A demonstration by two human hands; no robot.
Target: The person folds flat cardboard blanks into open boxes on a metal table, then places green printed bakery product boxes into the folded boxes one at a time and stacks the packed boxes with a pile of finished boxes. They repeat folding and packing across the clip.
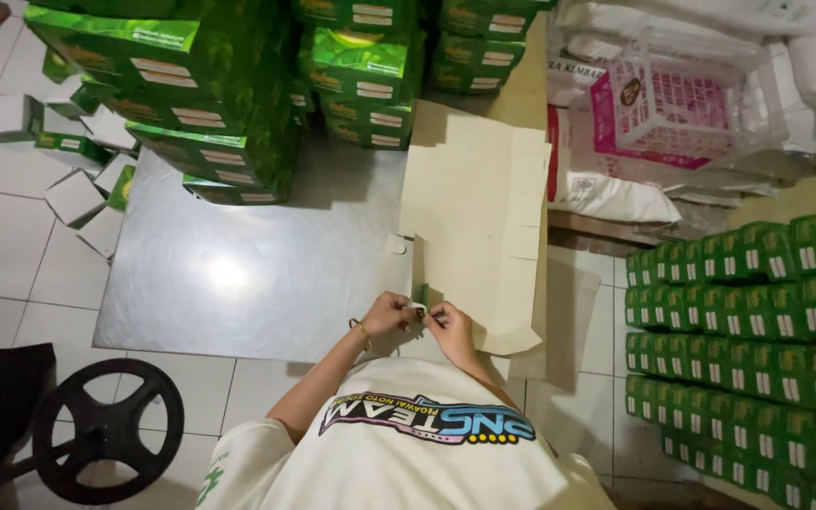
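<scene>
My left hand [387, 313], with a bracelet on the wrist, and my right hand [450, 326] meet at the near edge of a metal table [238, 274]. Both pinch a small green piece [422, 295] between their fingertips; what it is cannot be made out. It sits at the lower left edge of a flat beige cardboard blank [474, 198] that lies on the table's right side and hangs over its edge.
Stacks of green cartons [229, 85] fill the table's far side. Rows of small green boxes [757, 340] stand at the right. White sacks and a pink basket [672, 104] lie at the top right. Small boxes [77, 179] litter the tiled floor at left, near a black wheel [106, 430].
</scene>
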